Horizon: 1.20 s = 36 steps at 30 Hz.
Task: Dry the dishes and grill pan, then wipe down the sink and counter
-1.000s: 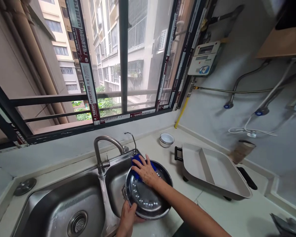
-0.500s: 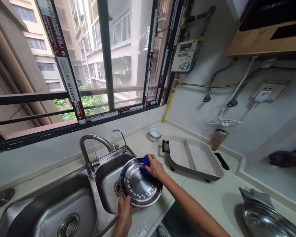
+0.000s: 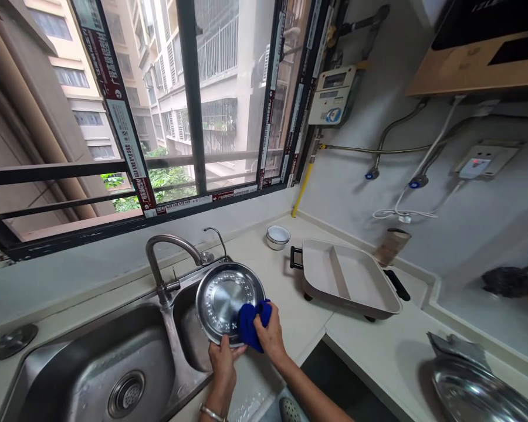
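holds a round metal dish [image 3: 226, 293] slanted over the right-hand sink basin [image 3: 187, 334] and the counter [image 3: 299, 313] beside it, with a ring of small stamped marks turned up toward the head camera. grips the near rim in the left hand [image 3: 222, 357], laying the thumb over the edge and tucking the fingers underneath, mostly out of sight. wears a pale bangle [image 3: 212, 414] on that wrist. bunches a blue cloth [image 3: 250, 329] in the right hand [image 3: 270, 333], pinching it between thumb and curled fingers, and holds it against the lower right part of the dish, with some of it hanging past the rim. has the curved faucet [image 3: 152, 258] to the left, set between the two basins, and the larger left-hand basin [image 3: 94, 360] below it. includes, farther right on the counter, white bowls [image 3: 277, 236] nested together near the wall, then a divided pan [image 3: 321, 266] with dark handles. takes in a shiny metal tray [image 3: 479, 381] at the lower right, cut off by the edge of view, and a meter [image 3: 332, 97] mounted beside the window [image 3: 198, 105].
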### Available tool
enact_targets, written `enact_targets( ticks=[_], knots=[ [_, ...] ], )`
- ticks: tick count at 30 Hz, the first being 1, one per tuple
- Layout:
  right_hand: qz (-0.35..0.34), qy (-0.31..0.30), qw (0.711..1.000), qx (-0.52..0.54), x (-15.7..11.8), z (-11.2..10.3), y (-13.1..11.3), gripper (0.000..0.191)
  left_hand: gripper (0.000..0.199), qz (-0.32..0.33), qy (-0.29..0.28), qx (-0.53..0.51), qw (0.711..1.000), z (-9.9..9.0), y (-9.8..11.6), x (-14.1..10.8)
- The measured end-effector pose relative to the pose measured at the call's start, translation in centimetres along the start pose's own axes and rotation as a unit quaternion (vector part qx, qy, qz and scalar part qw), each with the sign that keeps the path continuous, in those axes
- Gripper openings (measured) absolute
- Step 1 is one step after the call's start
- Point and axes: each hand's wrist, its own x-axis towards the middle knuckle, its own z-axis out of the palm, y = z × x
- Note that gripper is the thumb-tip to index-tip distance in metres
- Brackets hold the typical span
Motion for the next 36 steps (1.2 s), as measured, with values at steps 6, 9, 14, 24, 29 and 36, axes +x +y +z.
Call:
enact_targets(
  ticks=[6, 9, 14, 24, 29, 36],
  knots=[
    [0.02, 0.006, 0.998, 0.063, -3.3, 1.6, 0.2, 0.046, 0.017, 0.014, 0.001, 0.005, 1.0, -0.9, 0.0, -0.3],
    [0.067, 0.037, 0.995, 0.071, -1.7, 0.2, -0.2, 0.048, 0.027, 0.003, -0.034, 0.0, 0.999, -1.6, 0.1, -0.9],
    [0.06, -0.008, 0.997, 0.053, 4.0, -3.1, -2.2, 0.036, 0.027, -0.069, -0.042, -0.018, 0.997, -2.5, -0.1, -1.8],
    [-0.111, 0.004, 0.99, -0.083, 4.6, -4.1, -5.7, 0.02, 0.002, -0.239, -0.128, -0.106, 0.957, -2.2, -0.3, -1.3],
    [-0.357, 0.054, 0.917, -0.167, 2.6, -4.3, -5.4, 0.034, 0.057, -0.261, -0.306, -0.037, 0.915, -3.0, 4.1, -1.5],
    [-0.636, 0.068, 0.739, -0.212, 0.1, -2.6, -3.5, 0.028, 0.012, -0.083, -0.109, -0.2, 0.97, -0.9, 11.0, -1.7]
  ],
)
